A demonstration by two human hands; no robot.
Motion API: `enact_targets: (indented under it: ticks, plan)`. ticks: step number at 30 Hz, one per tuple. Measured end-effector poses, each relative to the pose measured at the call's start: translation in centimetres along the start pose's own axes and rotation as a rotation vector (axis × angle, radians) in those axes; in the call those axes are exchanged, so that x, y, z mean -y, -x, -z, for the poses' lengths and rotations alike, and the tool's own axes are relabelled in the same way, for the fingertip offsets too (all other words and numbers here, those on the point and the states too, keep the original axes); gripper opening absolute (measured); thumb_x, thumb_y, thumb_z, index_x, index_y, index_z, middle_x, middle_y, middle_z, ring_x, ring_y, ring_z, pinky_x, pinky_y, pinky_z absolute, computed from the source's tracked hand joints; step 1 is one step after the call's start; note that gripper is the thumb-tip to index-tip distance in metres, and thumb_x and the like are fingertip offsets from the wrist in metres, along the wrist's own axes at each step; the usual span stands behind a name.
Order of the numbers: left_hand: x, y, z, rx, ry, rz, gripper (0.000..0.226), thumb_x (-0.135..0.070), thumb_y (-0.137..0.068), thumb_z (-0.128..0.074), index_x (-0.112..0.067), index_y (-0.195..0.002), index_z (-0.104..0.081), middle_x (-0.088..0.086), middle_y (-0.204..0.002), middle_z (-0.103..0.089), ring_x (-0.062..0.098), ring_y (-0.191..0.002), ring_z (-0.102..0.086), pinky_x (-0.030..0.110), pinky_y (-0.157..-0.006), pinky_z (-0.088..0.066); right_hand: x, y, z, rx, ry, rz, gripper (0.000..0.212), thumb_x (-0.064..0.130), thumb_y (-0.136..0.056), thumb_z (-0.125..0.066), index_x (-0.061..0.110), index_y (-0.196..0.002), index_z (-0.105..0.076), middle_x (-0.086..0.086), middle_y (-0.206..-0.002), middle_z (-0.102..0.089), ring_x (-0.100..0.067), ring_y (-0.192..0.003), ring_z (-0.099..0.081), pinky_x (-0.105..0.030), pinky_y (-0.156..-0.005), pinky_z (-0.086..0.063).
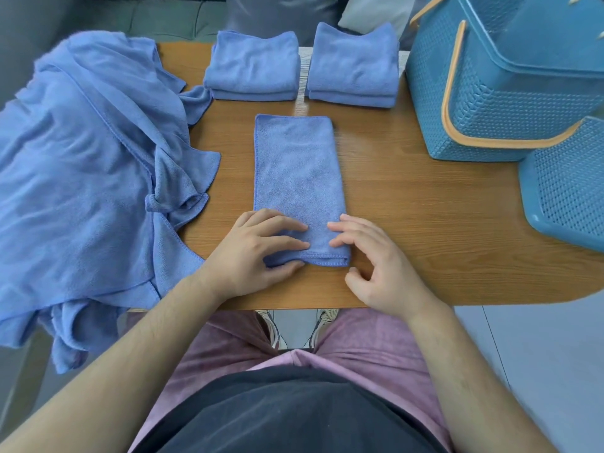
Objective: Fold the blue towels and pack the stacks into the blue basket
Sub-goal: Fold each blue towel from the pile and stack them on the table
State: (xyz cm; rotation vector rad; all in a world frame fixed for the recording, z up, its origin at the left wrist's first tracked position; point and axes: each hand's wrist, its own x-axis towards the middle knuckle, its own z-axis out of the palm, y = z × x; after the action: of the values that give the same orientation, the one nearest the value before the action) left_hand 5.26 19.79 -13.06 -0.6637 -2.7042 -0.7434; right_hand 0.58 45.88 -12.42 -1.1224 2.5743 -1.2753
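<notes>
A blue towel point(295, 171) folded into a long strip lies lengthwise in the middle of the wooden table point(408, 204). My left hand point(255, 253) pinches its near left corner, fingers on top and thumb at the edge. My right hand point(376, 259) has its fingertips resting on the near right corner, with the thumb off the cloth. Two stacks of folded towels sit at the far side, one to the left point(253, 68) and one to the right point(354, 68). The blue basket point(503, 89) with orange handles stands at the far right.
A heap of unfolded blue towels point(85, 171) covers the table's left side and hangs over its edge. A second blue basket point(568, 184) stands at the right edge, nearer to me. Grey sofa cushions lie behind the table.
</notes>
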Motion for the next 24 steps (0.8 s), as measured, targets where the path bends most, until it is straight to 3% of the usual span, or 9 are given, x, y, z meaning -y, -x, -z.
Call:
enact_targets:
  ticks: [7,13,16,20,22,24]
  plan:
    - [0.4,0.0,-0.4,-0.046,-0.002,0.012,0.014,-0.029,-0.085,-0.078,-0.024,-0.098,-0.075,-0.016,-0.121,-0.068,0.016,-0.110,-0.062,0.042,-0.088,-0.045,-0.2,-0.1,-0.1,0.006,0.020,0.033,0.058,-0.009,-0.068,-0.063,0.010,-0.122,-0.067,0.002,-0.138,-0.061,-0.020,-0.144,-0.042,-0.038,-0.118,-0.034]
    - [0.1,-0.3,0.1,-0.045,0.079,0.064,0.014,-0.026,-0.088,-0.075,-0.022,-0.101,-0.073,-0.020,-0.118,-0.069,0.012,-0.110,-0.062,0.045,-0.086,-0.046,-0.8,-0.2,-0.7,-0.064,0.037,0.052,0.034,0.000,-0.087,-0.073,0.010,-0.120,-0.070,0.002,-0.131,-0.066,-0.020,-0.139,-0.048,-0.035,-0.116,-0.037]
    - [0.0,-0.2,0.5,-0.047,0.107,0.072,0.023,-0.034,-0.090,-0.073,-0.021,-0.108,-0.070,-0.019,-0.119,-0.068,0.012,-0.112,-0.062,0.045,-0.088,-0.046,-0.5,-0.3,-0.6,-0.106,0.046,-0.005,0.028,0.005,-0.092,-0.072,0.009,-0.120,-0.071,0.001,-0.125,-0.069,-0.017,-0.134,-0.053,-0.031,-0.113,-0.039]
    - [-0.5,1.0,1.1,0.026,0.131,0.112,0.063,-0.054,-0.081,-0.078,-0.024,-0.132,-0.057,-0.012,-0.126,-0.058,0.013,-0.117,-0.057,0.039,-0.096,-0.043,0.6,-0.7,-0.3,-0.176,-0.040,-0.147,0.021,0.012,-0.096,-0.068,0.012,-0.117,-0.071,0.001,-0.115,-0.066,-0.009,-0.112,-0.061,-0.022,-0.098,-0.046]
    - [-0.6,1.8,1.2,0.007,0.147,0.144,0.064,-0.043,-0.081,-0.079,-0.025,-0.136,-0.052,-0.012,-0.127,-0.056,0.012,-0.118,-0.056,0.036,-0.098,-0.043,1.2,-0.7,-0.1,-0.178,-0.116,-0.256,0.018,0.016,-0.098,-0.066,0.016,-0.116,-0.069,0.003,-0.107,-0.066,-0.008,-0.101,-0.062,-0.018,-0.089,-0.045]
    - [-1.0,2.3,1.3,-0.084,0.249,0.221,0.051,-0.029,-0.085,-0.073,-0.029,-0.132,-0.053,-0.019,-0.123,-0.059,0.007,-0.113,-0.059,0.029,-0.096,-0.045,1.7,-0.6,0.3,-0.184,-0.268,-0.315,0.016,0.020,-0.100,-0.063,0.022,-0.116,-0.064,0.000,-0.093,-0.069,-0.013,-0.088,-0.063,-0.025,-0.080,-0.047]
